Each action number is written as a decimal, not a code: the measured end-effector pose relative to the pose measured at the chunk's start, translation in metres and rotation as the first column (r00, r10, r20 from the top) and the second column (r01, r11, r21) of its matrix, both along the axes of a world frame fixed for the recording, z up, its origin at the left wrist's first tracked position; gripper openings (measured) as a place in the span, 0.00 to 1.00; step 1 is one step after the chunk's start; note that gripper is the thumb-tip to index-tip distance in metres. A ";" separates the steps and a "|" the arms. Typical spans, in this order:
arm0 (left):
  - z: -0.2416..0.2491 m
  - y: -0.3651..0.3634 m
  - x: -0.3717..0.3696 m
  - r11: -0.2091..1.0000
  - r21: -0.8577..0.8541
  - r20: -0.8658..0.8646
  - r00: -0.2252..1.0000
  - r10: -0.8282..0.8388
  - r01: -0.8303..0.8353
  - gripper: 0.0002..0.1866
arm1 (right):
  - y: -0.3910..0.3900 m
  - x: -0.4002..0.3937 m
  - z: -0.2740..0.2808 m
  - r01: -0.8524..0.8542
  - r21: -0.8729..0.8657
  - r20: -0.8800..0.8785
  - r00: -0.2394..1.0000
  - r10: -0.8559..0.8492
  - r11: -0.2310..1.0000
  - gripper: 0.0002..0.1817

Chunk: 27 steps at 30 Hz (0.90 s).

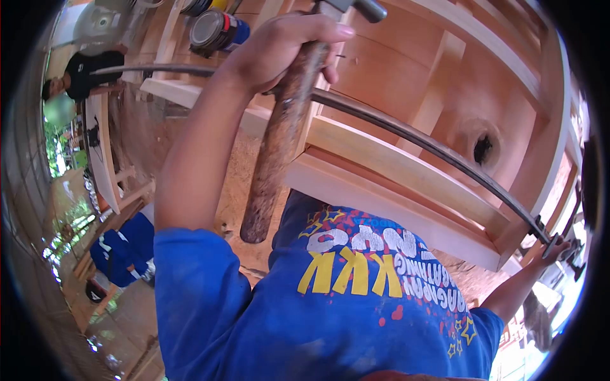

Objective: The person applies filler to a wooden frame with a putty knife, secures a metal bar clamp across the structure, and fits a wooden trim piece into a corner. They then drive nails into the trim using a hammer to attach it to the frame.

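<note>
My left hand point(286, 47) is wrapped round a hammer point(276, 146) near its metal head, which shows at the top edge; the worn wooden handle hangs down toward my blue shirt. Behind the hammer, a long metal bar clamp point(419, 140) runs across a pale wooden frame point(394, 152). At the far right, my right hand point(556, 249) is closed on the clamp's end, small in view and partly lost against bright light. The frame has rails, crosspieces and a panel with a dark round hole point(483, 149).
A can point(213, 30) with a blue label stands on the wood at the upper left. A person in a dark shirt point(89, 71) is at the far left. Lower down are another wooden frame point(105, 152) and a person in blue point(121, 251).
</note>
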<state>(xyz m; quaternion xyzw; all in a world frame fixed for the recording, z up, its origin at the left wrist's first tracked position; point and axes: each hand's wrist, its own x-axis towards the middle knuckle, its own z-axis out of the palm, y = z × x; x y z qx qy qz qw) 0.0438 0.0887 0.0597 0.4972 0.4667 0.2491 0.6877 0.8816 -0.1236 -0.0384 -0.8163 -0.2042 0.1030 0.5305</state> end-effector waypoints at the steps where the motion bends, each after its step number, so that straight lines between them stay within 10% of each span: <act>1: -0.003 0.001 -0.004 1.000 -0.016 0.003 1.000 -0.010 0.010 0.18 | -0.008 0.032 -0.010 -0.067 0.021 -0.006 0.998 0.067 0.998 0.39; 3: -0.006 0.001 -0.003 0.999 0.032 -0.003 1.000 -0.007 0.007 0.18 | -0.019 0.115 -0.033 -0.278 0.045 -0.116 0.952 0.282 0.959 0.42; 10: -0.022 0.009 0.002 0.997 -0.010 0.013 0.997 0.082 -0.082 0.17 | -0.025 0.003 0.027 0.194 -0.173 0.194 0.968 -0.160 0.966 0.23; 15: -0.015 0.005 0.000 0.996 0.042 -0.003 0.997 0.081 -0.081 0.19 | -0.069 0.035 0.074 0.285 -0.639 0.631 0.726 0.274 0.715 0.13; 17: -0.020 0.008 0.000 0.994 0.088 0.010 0.998 0.066 -0.067 0.20 | -0.064 -0.074 0.085 0.040 -0.299 0.509 0.852 0.124 0.953 0.14; 20: -0.013 0.004 -0.001 0.984 0.176 -0.036 0.999 0.024 -0.017 0.20 | -0.054 -0.318 0.110 -0.215 0.124 0.084 0.975 0.206 0.969 0.19; 27: 0.021 -0.023 0.017 0.791 0.593 -0.208 0.978 -0.032 0.152 0.27 | -0.013 -0.695 0.132 -0.707 0.041 -0.062 0.703 0.709 0.706 0.35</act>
